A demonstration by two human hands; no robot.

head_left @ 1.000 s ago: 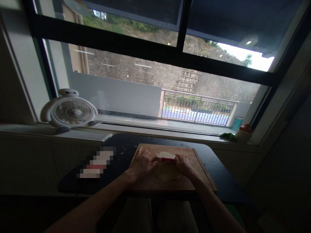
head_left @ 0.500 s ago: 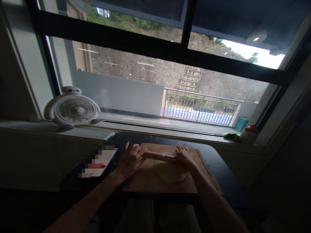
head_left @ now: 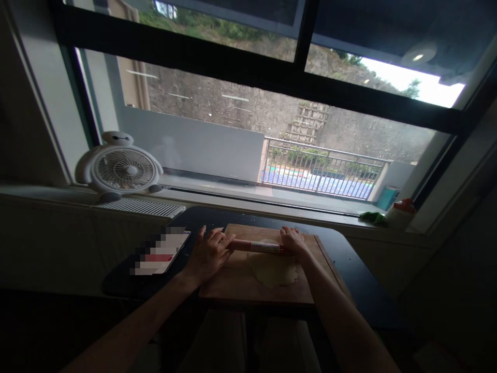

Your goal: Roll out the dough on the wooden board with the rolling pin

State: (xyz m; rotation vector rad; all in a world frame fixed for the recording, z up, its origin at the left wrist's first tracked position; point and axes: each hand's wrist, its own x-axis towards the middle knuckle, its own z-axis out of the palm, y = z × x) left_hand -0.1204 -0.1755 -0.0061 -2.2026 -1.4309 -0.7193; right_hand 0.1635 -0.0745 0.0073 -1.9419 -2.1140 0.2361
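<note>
From my end I see a wooden board [head_left: 231, 289] on the dark table [head_left: 363, 287], with a thin, uneven sheet of dough [head_left: 274, 272] near the board's middle and a roller [head_left: 256, 246] lying crosswise over the sheet's far part. The left hand [head_left: 209, 254] is at the roller's left end, beside the board's left edge, its fingers bent and spread, one outer finger lifted; whether they pinch the wood I cannot tell. The right hand [head_left: 294, 240] covers the other end, over the board's far right part, its fingers bent and close together, the thumb's grip unclear to me. To roll this well, I would keep both ends level and press evenly, since the left end reaches past the dough over bare board and could tip. I would work from the sheet's middle outward, ease off at the ragged near edge, and give the dough a turn between passes so it thins evenly. I would also mind the phone [head_left: 176, 252], left of the board, well clear of the roller
</note>
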